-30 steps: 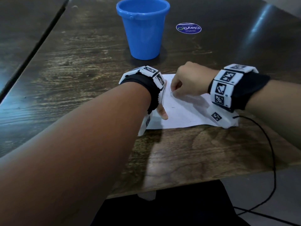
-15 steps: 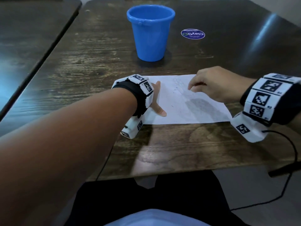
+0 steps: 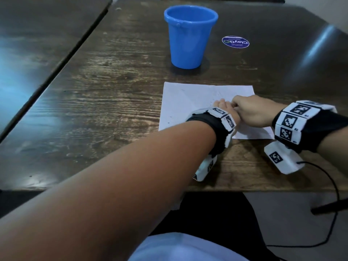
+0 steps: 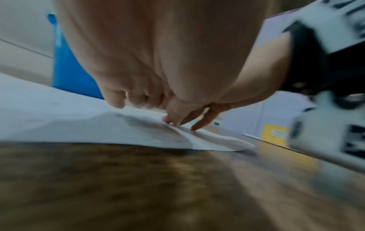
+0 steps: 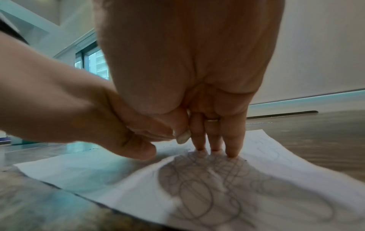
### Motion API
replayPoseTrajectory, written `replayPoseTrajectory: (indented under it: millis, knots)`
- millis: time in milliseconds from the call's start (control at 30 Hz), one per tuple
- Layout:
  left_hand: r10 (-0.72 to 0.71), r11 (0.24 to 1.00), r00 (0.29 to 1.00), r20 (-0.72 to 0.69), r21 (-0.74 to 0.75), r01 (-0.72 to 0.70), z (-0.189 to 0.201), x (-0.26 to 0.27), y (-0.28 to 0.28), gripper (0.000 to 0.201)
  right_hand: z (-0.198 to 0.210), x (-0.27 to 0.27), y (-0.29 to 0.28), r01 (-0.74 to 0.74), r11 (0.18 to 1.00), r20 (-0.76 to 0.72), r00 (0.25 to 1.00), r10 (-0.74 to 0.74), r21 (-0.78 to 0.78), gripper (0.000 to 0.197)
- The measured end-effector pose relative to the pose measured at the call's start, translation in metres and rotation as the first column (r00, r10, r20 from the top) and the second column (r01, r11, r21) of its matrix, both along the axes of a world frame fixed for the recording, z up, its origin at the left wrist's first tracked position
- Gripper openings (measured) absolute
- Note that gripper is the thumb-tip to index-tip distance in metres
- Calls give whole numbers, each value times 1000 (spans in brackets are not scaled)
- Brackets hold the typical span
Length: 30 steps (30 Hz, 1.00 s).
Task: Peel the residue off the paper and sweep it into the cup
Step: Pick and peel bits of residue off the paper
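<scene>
Dark wood-grain table [image 3: 113, 102], L side bare in head view. Blue plastic bucket-shaped cup [image 3: 190, 36] stands upright, well beyond the sheet's far edge, apart from it. White paper sheet w/ grey pencil scribbles [image 3: 180, 102] lies flat near the table's front edge; R end lifts slightly in the wrist views.

Your left hand [image 3: 224, 110] is over the sheet's middle, touching your right; fingers curled, tips meeting on or near the sheet — gripping anything? Cannot tell. Residue itself: too small to make out, prob. at the scribbled patch.

Your right hand [image 5: 197, 78]: three straight fingers [image 5: 231, 143] press tips-down on the scribble, thumb tucked beside them; nothing held.

Handling, est.: paper thin, light, floppy; slides & creases easily, tears if dragged. Pin it flat close to the patch, w/ pads. Residue likely crumbly, near weightless — pick at its edge w/ a nail, sweep gently.

Round purple sticker [image 3: 235, 42] on the table R of cup.
</scene>
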<state>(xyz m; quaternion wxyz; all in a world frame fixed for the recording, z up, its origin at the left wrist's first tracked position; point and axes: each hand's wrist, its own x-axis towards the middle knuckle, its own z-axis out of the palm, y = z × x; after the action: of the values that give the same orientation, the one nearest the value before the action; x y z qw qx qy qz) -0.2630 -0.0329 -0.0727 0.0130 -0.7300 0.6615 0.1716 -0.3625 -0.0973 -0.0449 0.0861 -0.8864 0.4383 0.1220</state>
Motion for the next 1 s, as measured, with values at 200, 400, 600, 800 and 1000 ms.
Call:
replayPoseTrajectory:
  millis: [200, 400, 600, 800, 1000]
  knots:
    - [123, 979, 992, 30, 160, -126, -28, 57, -16, 75, 0, 7, 6, 13, 1000, -67, 998, -11, 19, 11]
    - [289, 924, 940, 183, 202, -324, -26, 113, -11, 89, 8, 16, 11, 26, 999, -114, 993, -22, 33, 15]
    - [199, 980, 979, 40, 19, -200, 2, 60, -39, 62, 12, 20, 11, 44, 999, -108, 993, -42, 19, 17]
    - [8, 989, 995, 101, 144, -22, -18, 42, -56, 60, 12, 27, 10, 27, 1000, -141, 990, -26, 2, 16]
    - [163, 978, 967, 195, 99, -185, -37, 94, -47, 71, 11, 30, 2, 18, 1000, -172, 985, -16, 8, 23]
